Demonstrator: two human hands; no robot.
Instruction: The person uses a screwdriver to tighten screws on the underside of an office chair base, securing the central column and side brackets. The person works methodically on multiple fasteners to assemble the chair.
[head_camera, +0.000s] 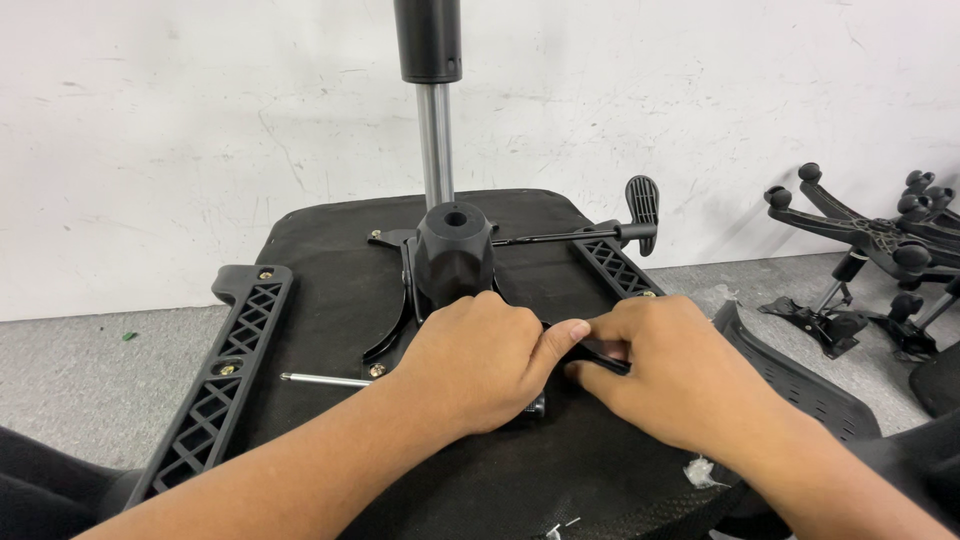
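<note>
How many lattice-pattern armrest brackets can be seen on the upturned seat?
2. One armrest bracket lies along the seat's left edge; the other armrest bracket is on the right, its near end hidden behind the right hand.

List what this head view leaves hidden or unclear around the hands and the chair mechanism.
- Black part under both hands: the left hand and right hand cover most of it; only a sliver shows.
- Tilt mechanism: its near end is behind the left hand.
- Gas cylinder: cut off by the top edge.
- Chair bases at right: cut off by the right edge.
- Right armrest bracket: its near end is behind the right hand.
</note>
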